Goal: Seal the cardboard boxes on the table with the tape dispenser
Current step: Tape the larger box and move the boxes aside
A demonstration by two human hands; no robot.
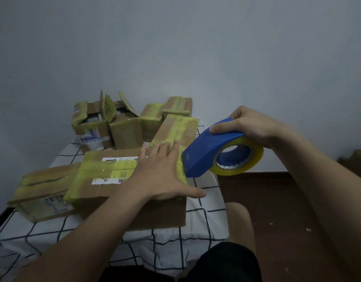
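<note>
Bluish wall (175, 47) fills the upper half, and below it a checked cloth (206, 218) hides the table; the box labels are too blurred to read, and what lies inside the two open rear boxes (106, 125) cannot be made out. Left hand (161, 174) lies flat, fingers straight and spread, pressing the taped top of the front box (139, 212) and covering that end of its yellow strip. Right hand (250, 125) grips the blue dispenser (204, 153) round its top, just beside the box's right end, though whether it touches the box cannot be told.
</note>
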